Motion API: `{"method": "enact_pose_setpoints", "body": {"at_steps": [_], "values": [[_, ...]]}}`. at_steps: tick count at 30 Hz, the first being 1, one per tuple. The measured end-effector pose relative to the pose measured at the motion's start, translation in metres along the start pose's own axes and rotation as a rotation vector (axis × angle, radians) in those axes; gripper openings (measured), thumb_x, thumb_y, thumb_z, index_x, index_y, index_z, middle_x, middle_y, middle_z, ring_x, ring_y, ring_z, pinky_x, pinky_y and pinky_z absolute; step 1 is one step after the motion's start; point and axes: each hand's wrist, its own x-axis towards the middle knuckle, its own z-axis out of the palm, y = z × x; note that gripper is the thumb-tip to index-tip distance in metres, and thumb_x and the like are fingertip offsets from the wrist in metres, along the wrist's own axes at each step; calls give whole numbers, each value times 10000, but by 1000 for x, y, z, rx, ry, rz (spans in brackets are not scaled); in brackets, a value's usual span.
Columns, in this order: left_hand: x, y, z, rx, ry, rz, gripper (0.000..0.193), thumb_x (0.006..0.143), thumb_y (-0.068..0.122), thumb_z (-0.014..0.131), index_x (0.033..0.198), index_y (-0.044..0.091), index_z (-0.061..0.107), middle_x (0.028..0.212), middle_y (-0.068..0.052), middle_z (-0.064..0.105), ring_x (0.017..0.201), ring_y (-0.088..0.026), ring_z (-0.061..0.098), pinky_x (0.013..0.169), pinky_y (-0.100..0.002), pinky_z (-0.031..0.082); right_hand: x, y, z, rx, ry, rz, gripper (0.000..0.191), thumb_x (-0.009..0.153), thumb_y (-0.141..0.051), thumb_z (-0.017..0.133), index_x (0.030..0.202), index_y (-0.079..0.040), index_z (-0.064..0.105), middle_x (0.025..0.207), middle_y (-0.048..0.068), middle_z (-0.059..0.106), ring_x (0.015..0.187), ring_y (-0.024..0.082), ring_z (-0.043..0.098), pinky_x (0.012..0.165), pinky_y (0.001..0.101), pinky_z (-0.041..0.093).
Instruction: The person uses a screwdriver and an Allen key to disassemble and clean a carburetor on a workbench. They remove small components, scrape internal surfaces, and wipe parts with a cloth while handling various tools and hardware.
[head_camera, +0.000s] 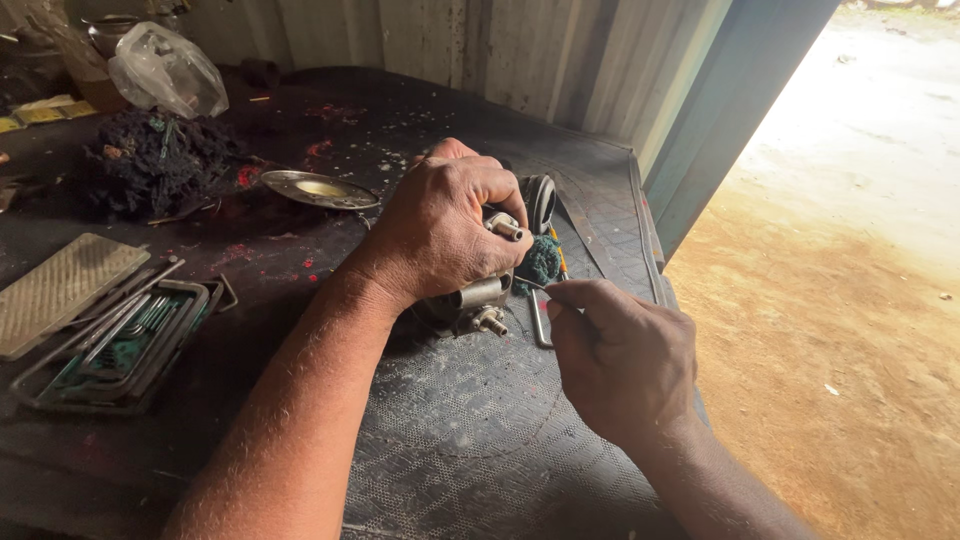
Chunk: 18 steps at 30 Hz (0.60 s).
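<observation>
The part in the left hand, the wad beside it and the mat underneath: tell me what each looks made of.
Mechanical part under the left hand: bare metal, grey and dully shiny, with threaded studs. Wad: apparently cotton waste or thread, dark green and fuzzy. Mat: probably rubber, black and matte, with a fine woven-looking texture.

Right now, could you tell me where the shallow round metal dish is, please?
In the head view, the shallow round metal dish lies on the dark workbench, just left of the left hand, right of the dark fibre wad.

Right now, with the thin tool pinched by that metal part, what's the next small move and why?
Probably ease the thin tool tip toward the metal part. The left hand grips the part over the mat, the right hand pinches the tool just beside it, near the green wad.
</observation>
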Motion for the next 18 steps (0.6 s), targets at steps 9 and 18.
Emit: {"method": "enact_pose_setpoints", "body": {"at_steps": [9, 18], "values": [[0, -1, 0, -23, -2, 15, 122, 698, 190, 828, 718, 128, 725, 810, 8, 751, 979, -237, 664, 942, -404, 531, 1, -2, -2, -10, -68, 7, 65, 888, -146, 738, 939, -123, 770, 695, 61, 734, 586, 190, 736, 538, 344, 550], [-1, -2, 1, -7, 17, 49, 114, 695, 173, 821, 720, 120, 723, 810, -3, 744, 960, -243, 670, 926, -399, 542, 1, 0, 1, -20, -52, 35, 59, 892, -147, 733, 925, -112, 767, 673, 61, 737, 577, 183, 743, 545, 336, 562]]}}
